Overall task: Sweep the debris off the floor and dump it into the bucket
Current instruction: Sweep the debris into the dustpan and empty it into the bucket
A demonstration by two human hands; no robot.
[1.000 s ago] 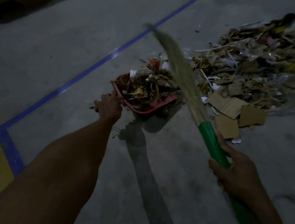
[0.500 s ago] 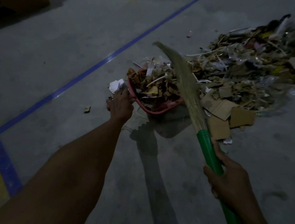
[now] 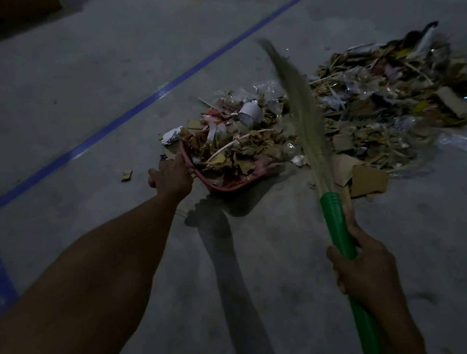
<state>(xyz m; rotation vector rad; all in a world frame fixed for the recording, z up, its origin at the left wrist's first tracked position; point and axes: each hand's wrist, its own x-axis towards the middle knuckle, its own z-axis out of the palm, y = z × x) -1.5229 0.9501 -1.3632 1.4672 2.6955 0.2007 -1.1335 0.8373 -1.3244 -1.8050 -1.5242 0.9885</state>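
A red dustpan lies on the grey floor, heaped with torn cardboard, paper and leaves. My left hand grips its left rim. My right hand is curled round the green handle of a grass broom. The broom's bristles stand between the pan and a large debris pile of cardboard, plastic and scraps on the right. No bucket is in view.
A blue painted line runs diagonally across the floor and turns a corner at the far left. One small scrap lies loose to the left of my left hand. Dark shapes sit at the top left edge.
The broom has swept more debris into the dustpan and its bristles now lie further right. A white paper cup now sits on the heap. My left hand still holds the rim.
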